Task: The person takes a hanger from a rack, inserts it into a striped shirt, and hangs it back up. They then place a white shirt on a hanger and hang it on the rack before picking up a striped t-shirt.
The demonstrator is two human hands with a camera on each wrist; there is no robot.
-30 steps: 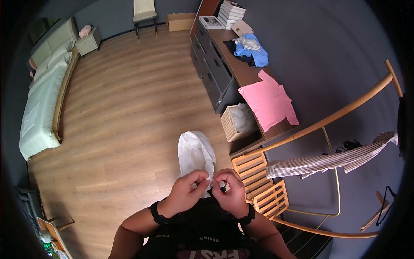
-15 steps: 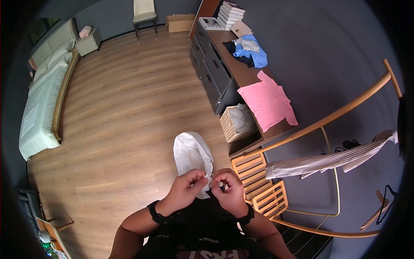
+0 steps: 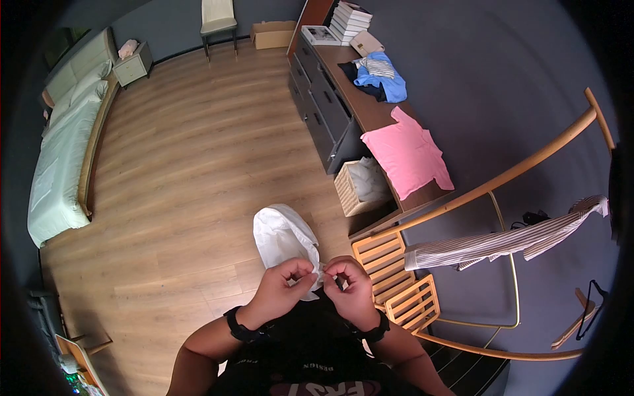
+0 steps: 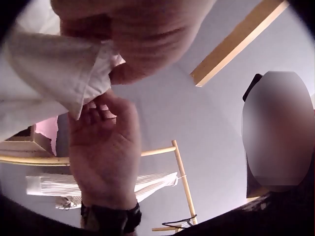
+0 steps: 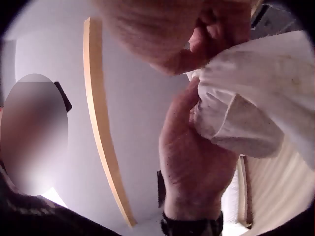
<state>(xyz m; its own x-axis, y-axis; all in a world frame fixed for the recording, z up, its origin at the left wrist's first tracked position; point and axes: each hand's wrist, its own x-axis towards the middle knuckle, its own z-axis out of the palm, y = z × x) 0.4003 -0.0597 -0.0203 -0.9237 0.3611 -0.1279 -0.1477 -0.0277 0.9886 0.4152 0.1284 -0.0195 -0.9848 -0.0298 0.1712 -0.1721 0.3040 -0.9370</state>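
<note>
I hold a white shirt (image 3: 284, 237) up in front of me.

It has swung a bit to my left since a moment ago. My left hand (image 3: 282, 288) and right hand (image 3: 350, 288) both pinch its edge tight. My black top (image 3: 310, 369) says "DESIGN".

Room's got a light brown wooden plank floor (image 3: 191, 152) and dark grey-blue walls (image 3: 475, 59). Far left of the frame there's a bed with pale green bedding (image 3: 56, 165), with a small pale nightstand (image 3: 134, 61) at its upper end. Top centre: a cream upholstered chair (image 3: 218, 16) beside a brown cardboard box (image 3: 274, 33). A long dark wooden dresser (image 3: 343, 99) runs down the right wall, with a stack of books (image 3: 350, 20) at its far end and a woven basket (image 3: 360, 188) under the near end. Lower right is a curved light wooden clothes rack (image 3: 502, 178).
</note>
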